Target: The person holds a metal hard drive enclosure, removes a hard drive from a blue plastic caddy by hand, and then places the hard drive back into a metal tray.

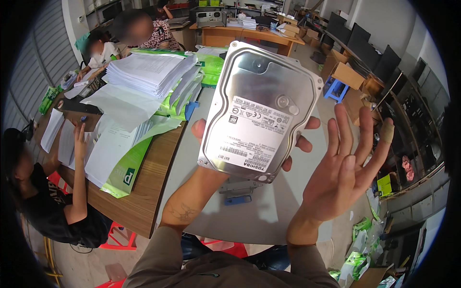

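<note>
A silver hard disk drive with a white printed label is held up above the grey table. My left hand grips it from behind, with the thumb at its left edge and fingertips curling round its right edge; the palm is hidden by the drive. To the right of the drive, my right hand is raised, palm showing and fingers spread, holding nothing. One fingertip of it has a tan wrap. Below the drive, a grey bracket-like part and a blue piece lie on the table, partly covered from sight.
A brown wooden table on the left bears tall paper stacks and green wrappers. A person in black sits there; others sit farther back. Cardboard boxes, a blue stool and a rack stand right.
</note>
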The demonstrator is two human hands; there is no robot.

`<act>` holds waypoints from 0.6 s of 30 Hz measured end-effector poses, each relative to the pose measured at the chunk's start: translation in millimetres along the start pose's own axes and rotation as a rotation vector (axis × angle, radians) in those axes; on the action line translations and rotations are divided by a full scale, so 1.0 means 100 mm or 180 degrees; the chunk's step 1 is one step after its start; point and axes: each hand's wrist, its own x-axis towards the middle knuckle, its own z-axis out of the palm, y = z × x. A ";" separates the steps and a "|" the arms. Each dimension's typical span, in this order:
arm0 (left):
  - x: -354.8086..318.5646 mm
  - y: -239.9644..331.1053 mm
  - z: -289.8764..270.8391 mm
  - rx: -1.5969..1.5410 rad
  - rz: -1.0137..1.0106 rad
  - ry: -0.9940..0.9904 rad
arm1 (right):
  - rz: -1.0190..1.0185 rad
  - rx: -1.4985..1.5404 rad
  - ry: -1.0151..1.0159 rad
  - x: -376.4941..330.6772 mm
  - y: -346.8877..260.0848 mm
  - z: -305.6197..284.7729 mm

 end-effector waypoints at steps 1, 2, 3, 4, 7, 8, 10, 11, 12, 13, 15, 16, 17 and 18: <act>0.00 -0.01 0.00 -0.0008 -0.0002 -0.0006 | 0.0011 0.0006 -0.0006 0.00 0.00 0.00; 0.00 -0.01 0.00 -0.0015 -0.0003 -0.0013 | 0.0010 0.0004 -0.0003 0.00 0.00 -0.01; 0.00 -0.01 0.00 -0.0018 -0.0006 -0.0013 | 0.0000 0.0003 0.0005 0.00 0.01 -0.01; -0.01 0.00 -0.01 0.0040 -0.0014 -0.0027 | -0.0005 0.0006 0.0011 0.00 0.01 -0.01; 0.00 0.02 -0.04 0.0118 -0.0009 -0.0102 | -0.0013 0.0000 0.0001 0.00 0.02 -0.01; 0.01 0.02 -0.05 0.0135 0.0001 -0.0168 | -0.0011 0.0001 0.0001 0.00 0.02 -0.01; 0.00 0.03 -0.05 0.0143 0.0009 -0.0136 | -0.0033 -0.0048 -0.0054 0.00 0.03 0.00; 0.00 0.04 -0.06 0.0149 0.0015 -0.0107 | -0.0029 -0.0063 -0.0052 0.00 0.03 0.00; 0.02 0.08 -0.05 0.0496 0.0005 -0.0015 | -0.0029 -0.0083 -0.0069 0.01 0.04 0.01; 0.01 0.13 0.00 0.0852 0.0000 0.0105 | -0.0004 -0.0087 -0.0082 0.01 0.03 0.02; 0.00 0.14 0.21 0.1713 0.0211 0.0743 | 0.0059 -0.0131 -0.0221 0.01 0.08 0.04; -0.02 0.13 0.35 0.2483 0.0102 0.1263 | 0.0077 -0.0187 -0.0359 0.03 0.11 0.04; -0.03 0.14 0.40 0.3260 0.0042 0.1512 | 0.0089 -0.0208 -0.0338 0.04 0.18 0.03; -0.04 0.14 0.44 0.4023 -0.0080 0.1784 | 0.0287 -0.0129 -0.0355 0.04 0.26 0.02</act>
